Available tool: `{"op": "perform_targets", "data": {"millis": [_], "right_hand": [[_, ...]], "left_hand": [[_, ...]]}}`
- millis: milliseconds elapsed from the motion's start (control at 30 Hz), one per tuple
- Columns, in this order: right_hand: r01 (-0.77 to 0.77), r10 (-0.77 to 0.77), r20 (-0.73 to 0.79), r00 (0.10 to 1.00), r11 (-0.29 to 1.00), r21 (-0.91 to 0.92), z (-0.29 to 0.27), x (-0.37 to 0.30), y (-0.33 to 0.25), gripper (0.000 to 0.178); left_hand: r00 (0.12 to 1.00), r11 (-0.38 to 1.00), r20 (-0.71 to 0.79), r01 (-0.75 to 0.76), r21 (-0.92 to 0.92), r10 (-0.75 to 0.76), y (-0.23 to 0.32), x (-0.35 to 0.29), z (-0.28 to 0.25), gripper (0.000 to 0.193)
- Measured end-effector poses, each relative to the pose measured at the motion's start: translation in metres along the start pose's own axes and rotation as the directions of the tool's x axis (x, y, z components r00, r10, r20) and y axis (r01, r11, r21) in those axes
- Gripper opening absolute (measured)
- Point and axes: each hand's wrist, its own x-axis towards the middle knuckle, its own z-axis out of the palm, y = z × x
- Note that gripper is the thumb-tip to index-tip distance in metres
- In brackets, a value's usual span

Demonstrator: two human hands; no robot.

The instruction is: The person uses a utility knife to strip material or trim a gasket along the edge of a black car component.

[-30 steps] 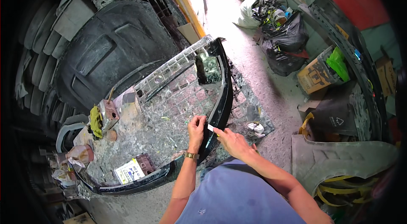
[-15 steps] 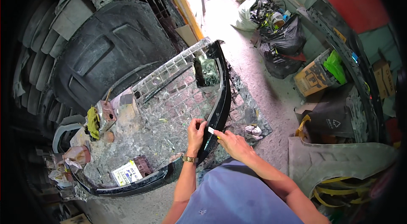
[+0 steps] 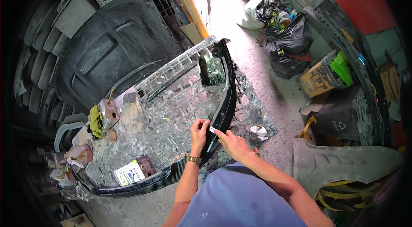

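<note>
A long black curved car trim panel [image 3: 230, 96], with a carbon-weave look along its front part, runs around the right and near edges of the cluttered worktable [image 3: 150, 141]. Thumb and fingers of my left hand [image 3: 199, 134] are pinched together at the panel's inner edge; what they hold, if anything, is too small to make out. From the other side, my right hand [image 3: 236, 146] grips a small white-tipped tool [image 3: 213, 130], its tip over the panel close to my left fingertips. My right fingers hide the rest of the tool.
On the table lie a white printed packet [image 3: 129, 173], a yellow cloth [image 3: 95, 121] and a metal box [image 3: 110, 113]. A dark car hood [image 3: 116, 42] leans behind. Crumpled white paper [image 3: 258, 131] lies right of the panel. Black rubbish bags [image 3: 292, 38] and a grey fender [image 3: 343, 158] stand right.
My right hand has tilted slightly and shifted a little up the panel, still with the white-tipped tool. My left hand keeps its pinch. The whole view has moved slightly.
</note>
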Motion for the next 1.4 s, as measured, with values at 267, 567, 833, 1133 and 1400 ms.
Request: {"op": "perform_targets", "data": {"millis": [267,567,833,1133,1400], "right_hand": [[0.048,-0.048,0.004,0.999,0.998,-0.034,0.005,-0.006,0.003,0.038],[0.018,-0.019,-0.053,0.998,1.0,-0.022,0.009,0.002,0.001,0.042],[0.034,-0.034,-0.019,0.999,0.999,-0.026,0.003,-0.003,-0.001,0.039],[0.047,-0.048,-0.024,0.999,0.998,-0.038,0.003,-0.005,0.001,0.038],[0.049,-0.049,-0.035,0.998,0.999,-0.002,0.0,0.0,-0.001,0.039]], "left_hand": [[0.998,0.999,-0.051,0.029,-0.029,-0.03,0.013,-0.004,0.004,0.018],[0.995,0.999,-0.088,0.039,-0.035,-0.042,0.003,-0.001,0.005,0.017],[0.991,1.0,-0.128,-0.027,-0.015,0.025,0.002,-0.002,0.007,0.019],[0.979,0.999,-0.202,-0.022,-0.038,0.014,-0.001,0.0,0.006,0.022],[0.98,0.991,-0.148,-0.133,0.031,0.136,-0.004,0.0,0.007,0.013]]}}
